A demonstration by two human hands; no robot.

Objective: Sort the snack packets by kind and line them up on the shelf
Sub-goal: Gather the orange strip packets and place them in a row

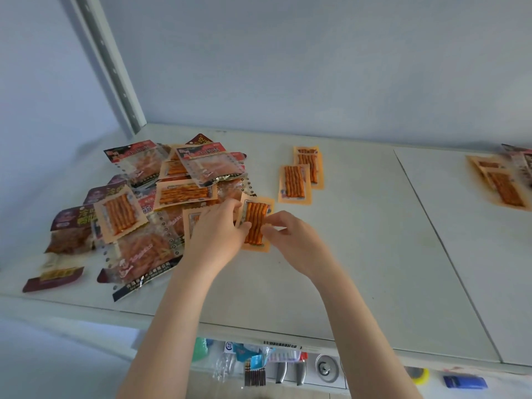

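A jumbled pile (161,197) of mixed packets crowds the left of the shelf (345,254), near a grey upright post (115,67). At the pile's right edge, the left hand (214,234) and right hand (290,234) pinch one orange packet (254,223) by opposite edges (reddish-brown sticks show through it). Two matching packets (295,182) lie beyond, overlapping.

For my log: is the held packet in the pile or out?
Out: packet beside the pile, pinched by left hand and right hand.
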